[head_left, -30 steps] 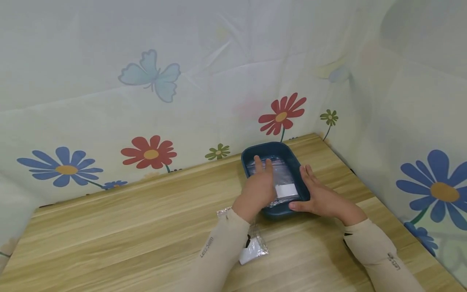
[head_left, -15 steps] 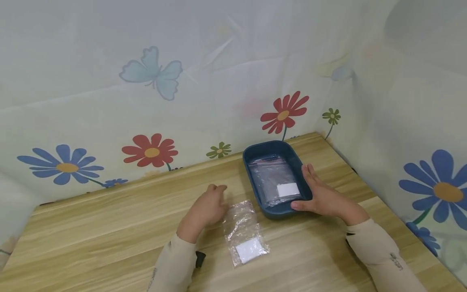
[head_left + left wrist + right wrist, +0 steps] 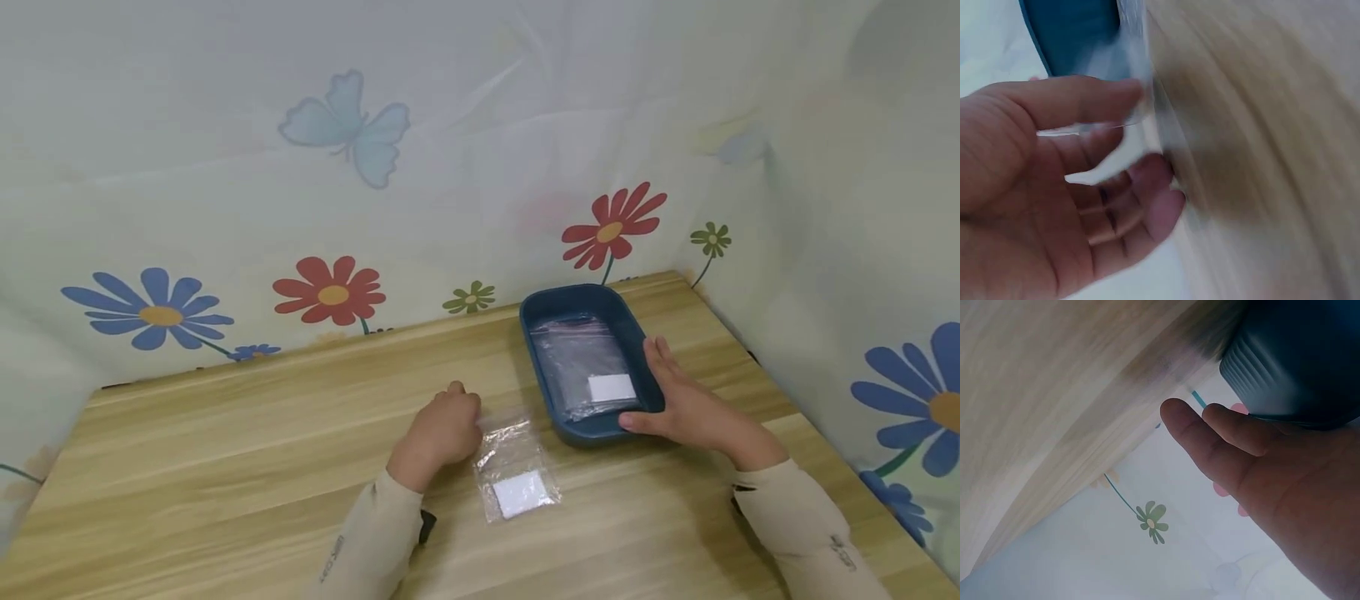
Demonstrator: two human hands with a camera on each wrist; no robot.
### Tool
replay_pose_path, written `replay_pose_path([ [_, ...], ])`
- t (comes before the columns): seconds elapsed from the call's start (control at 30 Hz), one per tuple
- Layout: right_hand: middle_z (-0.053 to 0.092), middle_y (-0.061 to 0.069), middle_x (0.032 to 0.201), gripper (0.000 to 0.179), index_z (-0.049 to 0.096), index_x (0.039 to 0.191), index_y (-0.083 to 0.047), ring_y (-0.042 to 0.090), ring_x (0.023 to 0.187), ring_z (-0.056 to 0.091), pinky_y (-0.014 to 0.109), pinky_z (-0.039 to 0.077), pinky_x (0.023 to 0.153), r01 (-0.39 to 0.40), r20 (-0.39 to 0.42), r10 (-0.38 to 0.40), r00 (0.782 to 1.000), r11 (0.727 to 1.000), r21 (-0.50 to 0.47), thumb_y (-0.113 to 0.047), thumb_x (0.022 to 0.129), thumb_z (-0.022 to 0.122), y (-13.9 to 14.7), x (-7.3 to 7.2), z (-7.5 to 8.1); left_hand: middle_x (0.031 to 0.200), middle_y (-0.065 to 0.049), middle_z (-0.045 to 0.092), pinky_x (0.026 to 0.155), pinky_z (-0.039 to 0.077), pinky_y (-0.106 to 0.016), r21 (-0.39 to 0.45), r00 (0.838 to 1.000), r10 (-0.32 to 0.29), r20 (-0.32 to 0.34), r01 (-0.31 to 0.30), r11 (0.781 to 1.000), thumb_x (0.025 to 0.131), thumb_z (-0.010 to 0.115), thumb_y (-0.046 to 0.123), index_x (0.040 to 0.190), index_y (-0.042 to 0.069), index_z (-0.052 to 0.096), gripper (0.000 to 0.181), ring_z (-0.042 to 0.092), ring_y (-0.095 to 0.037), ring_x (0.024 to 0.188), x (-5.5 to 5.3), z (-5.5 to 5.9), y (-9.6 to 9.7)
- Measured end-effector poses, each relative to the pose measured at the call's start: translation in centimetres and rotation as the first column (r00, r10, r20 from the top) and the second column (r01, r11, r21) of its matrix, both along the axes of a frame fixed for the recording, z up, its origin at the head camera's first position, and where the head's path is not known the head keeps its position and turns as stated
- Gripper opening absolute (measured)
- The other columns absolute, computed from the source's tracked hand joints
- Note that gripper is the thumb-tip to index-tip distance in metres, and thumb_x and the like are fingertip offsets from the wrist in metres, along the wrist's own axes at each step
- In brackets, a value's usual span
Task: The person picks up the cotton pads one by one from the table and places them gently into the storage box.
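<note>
Thumb and index finger of my left hand (image 3: 442, 425) pinch the upper edge of a clear plastic bag (image 3: 510, 450) lying on the table, a white label near its lower end. In the left wrist view, my left hand (image 3: 1085, 181) has its other fingers loosely bent, and the film is blurred at the fingertips. My right hand (image 3: 693, 408) holds a dark blue tray (image 3: 592, 429) at its near right corner, thumb over the rim and fingers along the outer side. Inside the tray lies another clear zip bag (image 3: 573, 358) with a white label (image 3: 611, 387).
The wood-grain table (image 3: 225, 467) extends to the left of both hands. Behind it hangs a pale curtain (image 3: 450, 183) printed with flowers and a butterfly, which also closes off the right side. The tray stands near the table's back right corner.
My left hand has come out of the tray and moved left and down to the bag on the table, which it now pinches. The right hand stays at the tray. The head view has shifted slightly.
</note>
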State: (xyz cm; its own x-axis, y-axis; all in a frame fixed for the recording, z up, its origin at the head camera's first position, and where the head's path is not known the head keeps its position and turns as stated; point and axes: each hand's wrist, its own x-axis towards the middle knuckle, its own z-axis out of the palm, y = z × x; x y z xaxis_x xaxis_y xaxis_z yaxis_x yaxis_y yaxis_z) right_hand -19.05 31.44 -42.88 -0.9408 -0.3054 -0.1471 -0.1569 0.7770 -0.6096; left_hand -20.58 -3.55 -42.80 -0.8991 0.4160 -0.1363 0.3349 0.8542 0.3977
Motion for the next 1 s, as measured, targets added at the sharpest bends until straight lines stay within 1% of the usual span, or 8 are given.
replay_pose_path([
  [0.1,-0.017,0.023,0.164,0.123,-0.008,0.159,-0.001,0.058,0.144,0.01,0.07,0.021,0.109,-0.009,0.002,0.009,1.0,1.0,-0.005,-0.055,0.086,0.075,0.0,0.0,-0.1,0.078,-0.005,0.05,0.062,0.043,-0.035,0.155,0.999,0.011,0.039,-0.016,0.988,0.091,0.059,0.003,0.084,0.007,0.055,0.009,0.048,-0.019,0.068,-0.6,-0.1,-0.7],
  [0.2,-0.017,0.023,0.164,0.123,-0.008,0.16,-0.001,0.058,0.144,0.01,0.07,0.021,0.109,-0.012,0.003,0.012,1.0,1.0,-0.01,-0.055,0.086,0.075,0.0,-0.1,-0.1,0.076,-0.002,0.054,0.062,0.042,-0.033,0.33,0.995,0.045,0.089,-0.072,0.941,0.1,0.054,0.007,0.096,0.008,0.055,0.004,0.049,-0.016,0.066,-1.3,0.0,-1.3],
  [0.37,-0.017,0.023,0.164,0.123,-0.009,0.16,-0.002,0.059,0.143,0.012,0.07,0.021,0.108,-0.007,0.001,0.007,1.0,1.0,-0.003,-0.056,0.086,0.074,0.0,-0.1,0.0,0.085,-0.005,0.06,0.062,0.048,-0.034,0.451,0.993,0.113,0.027,-0.113,0.885,0.106,0.047,0.007,0.133,0.012,0.053,0.028,0.056,-0.017,0.067,-2.0,0.1,-1.8],
  [0.53,-0.016,0.024,0.164,0.123,-0.009,0.159,-0.001,0.059,0.143,0.012,0.07,0.022,0.108,-0.005,-0.003,0.005,1.0,1.0,0.006,-0.056,0.086,0.074,0.1,-0.1,0.0,0.083,-0.007,0.059,0.059,0.052,-0.035,0.435,0.991,0.118,-0.065,-0.078,0.897,0.106,0.047,0.004,0.154,0.018,0.026,0.054,0.059,-0.016,0.057,-2.3,0.0,-2.3],
  [0.67,-0.015,0.025,0.164,0.123,-0.008,0.159,0.0,0.059,0.143,0.012,0.07,0.021,0.108,-0.008,-0.011,0.008,1.0,1.0,0.004,-0.055,0.086,0.074,0.1,0.0,0.1,0.092,-0.007,0.064,0.071,0.053,-0.039,0.361,0.988,0.1,-0.12,-0.05,0.931,0.106,0.046,0.003,0.137,0.016,0.048,0.034,0.063,-0.018,0.071,-2.6,0.3,-3.0],
  [0.8,-0.016,0.025,0.164,0.122,-0.008,0.159,0.0,0.059,0.143,0.011,0.07,0.021,0.109,-0.01,-0.011,0.01,1.0,1.0,-0.001,-0.055,0.087,0.074,0.1,0.1,0.1,0.105,-0.005,0.068,0.08,0.051,-0.042,0.359,0.988,0.111,-0.106,-0.066,0.931,0.104,0.049,0.003,0.112,0.011,0.068,0.022,0.06,-0.02,0.085,-2.6,1.0,-3.6],
  [0.9,-0.016,0.025,0.164,0.122,-0.009,0.159,-0.001,0.06,0.142,0.012,0.071,0.022,0.108,-0.008,-0.007,0.008,1.0,1.0,0.006,-0.056,0.087,0.073,0.0,0.1,0.1,0.112,-0.006,0.063,0.076,0.05,-0.04,0.397,0.992,0.114,-0.058,-0.082,0.914,0.099,0.057,0.006,0.123,0.01,0.066,0.025,0.06,-0.019,0.083,-2.6,1.5,-4.1],
  [1.0,-0.016,0.025,0.164,0.123,-0.009,0.159,-0.001,0.06,0.142,0.013,0.071,0.023,0.108,-0.005,-0.005,0.005,1.0,1.0,0.012,-0.057,0.087,0.073,0.0,0.1,0.2,0.122,-0.009,0.052,0.072,0.051,-0.037,0.428,0.996,0.088,-0.028,-0.067,0.901,0.093,0.062,0.002,0.139,0.009,0.055,0.047,0.06,-0.018,0.085,-2.6,1.8,-4.5],
])
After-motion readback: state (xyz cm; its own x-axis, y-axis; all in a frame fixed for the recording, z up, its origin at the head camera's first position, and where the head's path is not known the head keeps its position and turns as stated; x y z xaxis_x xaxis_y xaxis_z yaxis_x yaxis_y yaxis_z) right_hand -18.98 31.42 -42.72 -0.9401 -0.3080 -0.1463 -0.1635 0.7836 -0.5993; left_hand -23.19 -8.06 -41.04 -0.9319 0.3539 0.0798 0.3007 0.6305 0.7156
